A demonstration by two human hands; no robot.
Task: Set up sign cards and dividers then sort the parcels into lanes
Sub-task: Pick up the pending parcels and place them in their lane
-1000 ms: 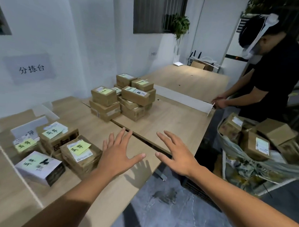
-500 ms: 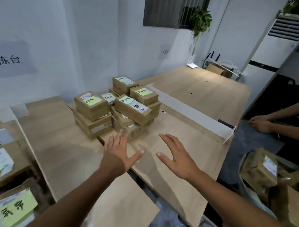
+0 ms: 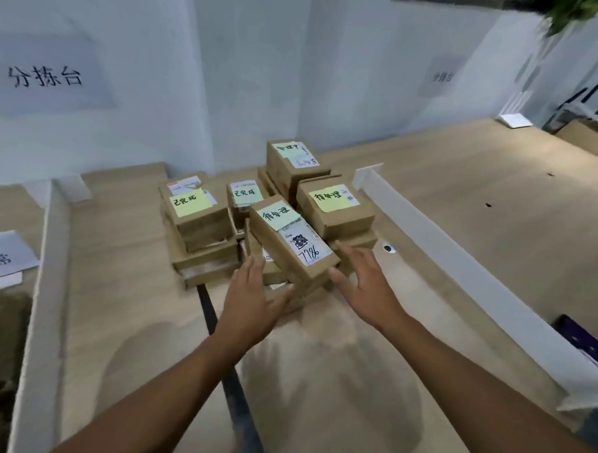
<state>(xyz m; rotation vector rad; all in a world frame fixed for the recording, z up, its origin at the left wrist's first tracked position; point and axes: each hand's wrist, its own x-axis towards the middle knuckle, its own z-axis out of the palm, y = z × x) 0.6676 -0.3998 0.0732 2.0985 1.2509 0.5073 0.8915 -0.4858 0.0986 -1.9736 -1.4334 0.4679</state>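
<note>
While flanking front parcel (image 3: 290,238), left hand (image 3: 253,303) and right hand (image 3: 366,291) spread straight-fingered, gripping nothing; contact unclear.

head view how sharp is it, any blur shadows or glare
Head view: left hand and right hand smear at the edges; the 7786 parcel label reads sharp; soft arm shadows fall on the table; the far wall sign is blurred.
</note>
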